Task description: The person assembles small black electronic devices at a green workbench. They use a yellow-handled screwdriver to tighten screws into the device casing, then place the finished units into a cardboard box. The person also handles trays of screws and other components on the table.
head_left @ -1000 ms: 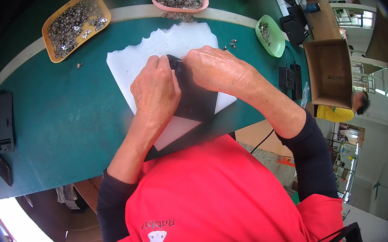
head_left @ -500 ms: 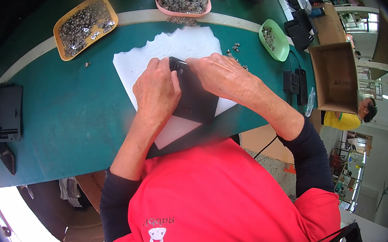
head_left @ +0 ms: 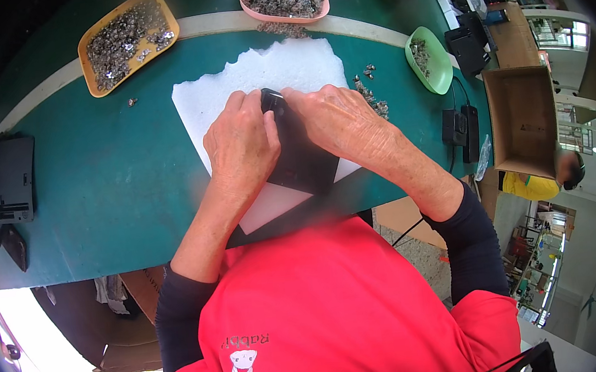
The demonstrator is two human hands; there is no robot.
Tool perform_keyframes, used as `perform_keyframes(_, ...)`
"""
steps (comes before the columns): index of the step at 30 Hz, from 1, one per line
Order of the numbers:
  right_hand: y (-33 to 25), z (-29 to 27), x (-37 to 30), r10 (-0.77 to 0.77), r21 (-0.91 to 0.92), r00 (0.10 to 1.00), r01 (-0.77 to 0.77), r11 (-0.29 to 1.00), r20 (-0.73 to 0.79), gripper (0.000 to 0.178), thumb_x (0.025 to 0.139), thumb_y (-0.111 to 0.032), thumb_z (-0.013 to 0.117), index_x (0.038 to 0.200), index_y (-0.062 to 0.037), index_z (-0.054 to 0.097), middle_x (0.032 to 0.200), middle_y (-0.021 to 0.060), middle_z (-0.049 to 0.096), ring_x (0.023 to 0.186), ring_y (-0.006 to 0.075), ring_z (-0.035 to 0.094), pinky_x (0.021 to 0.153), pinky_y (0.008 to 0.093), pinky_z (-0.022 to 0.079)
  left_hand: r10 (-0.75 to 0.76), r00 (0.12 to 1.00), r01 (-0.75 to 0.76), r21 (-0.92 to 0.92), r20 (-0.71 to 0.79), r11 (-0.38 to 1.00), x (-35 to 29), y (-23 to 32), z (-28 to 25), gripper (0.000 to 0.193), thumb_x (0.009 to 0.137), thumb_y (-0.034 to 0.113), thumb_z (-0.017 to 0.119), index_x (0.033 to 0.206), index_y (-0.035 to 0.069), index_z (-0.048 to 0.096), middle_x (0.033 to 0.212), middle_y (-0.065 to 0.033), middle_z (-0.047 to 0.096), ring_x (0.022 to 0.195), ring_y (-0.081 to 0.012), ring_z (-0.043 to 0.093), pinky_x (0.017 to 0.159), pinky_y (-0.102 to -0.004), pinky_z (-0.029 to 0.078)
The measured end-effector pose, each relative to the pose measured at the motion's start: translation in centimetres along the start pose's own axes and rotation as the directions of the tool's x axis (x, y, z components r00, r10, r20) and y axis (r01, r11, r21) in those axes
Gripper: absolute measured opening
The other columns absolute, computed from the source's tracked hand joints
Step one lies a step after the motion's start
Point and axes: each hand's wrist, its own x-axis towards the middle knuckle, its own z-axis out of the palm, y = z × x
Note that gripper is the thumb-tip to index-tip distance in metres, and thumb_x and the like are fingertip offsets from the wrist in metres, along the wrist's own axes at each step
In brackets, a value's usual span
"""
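A black, flat, box-like plastic casing [head_left: 304,158] lies at a slant on a white foam sheet [head_left: 193,104] in front of me. My left hand [head_left: 242,137] is closed around its left edge near the far end, thumb along the side. At the far right corner, my right hand [head_left: 338,119] has its fingers curled over the casing; the fingertips are hidden behind the hand. Between the hands, the casing's far end shows a shiny edge. Several small metal pieces [head_left: 374,100] lie on the green table just beyond my right wrist.
Small metal parts fill a yellow tray [head_left: 85,59], a pink tray [head_left: 324,4] and a green tray [head_left: 445,78]. A black panel [head_left: 14,177] lies far left. Black adapters [head_left: 454,126] and a cardboard box [head_left: 517,79] are at right. A person in yellow [head_left: 531,185] is beyond.
Both hands keep their hold on the casing, with the right hand's fingers shifted slightly. The whole view has moved a little.
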Motion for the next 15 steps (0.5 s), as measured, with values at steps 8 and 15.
perform_keyframes(8, 0.42, 0.43, -0.04, -0.004, -0.01, 1.0, 0.004, 1.0, -0.001, 0.017, 0.085, -0.004, 0.051, 0.1, 0.0, 0.058, 0.071, 0.0224, 0.065, 0.07, 0.0399, 0.066, 0.061, 0.048, 0.054, 0.007, 1.0, -0.007, -0.006, -0.012, 1.0, -0.02, 0.01, 0.13, 0.029, 0.083, 0.014, 0.065, 0.11, 0.002, 0.064, 0.092, -0.013, 0.061, 0.081, -0.0347, 0.063, 0.069, -0.043, 0.05)
perform_keyframes(15, -0.25, 0.34, 0.07, 0.009, 0.001, 1.0, -0.009, 1.0, -0.018, 0.014, 0.085, -0.005, 0.05, 0.095, 0.0017, 0.058, 0.074, 0.023, 0.065, 0.071, 0.0398, 0.066, 0.062, 0.0474, 0.054, 0.025, 1.0, -0.025, -0.011, -0.017, 1.0, -0.02, -0.26, 0.22, 0.03, 0.083, 0.012, 0.065, 0.111, 0.002, 0.064, 0.092, -0.0128, 0.061, 0.08, -0.0347, 0.063, 0.068, -0.0428, 0.05)
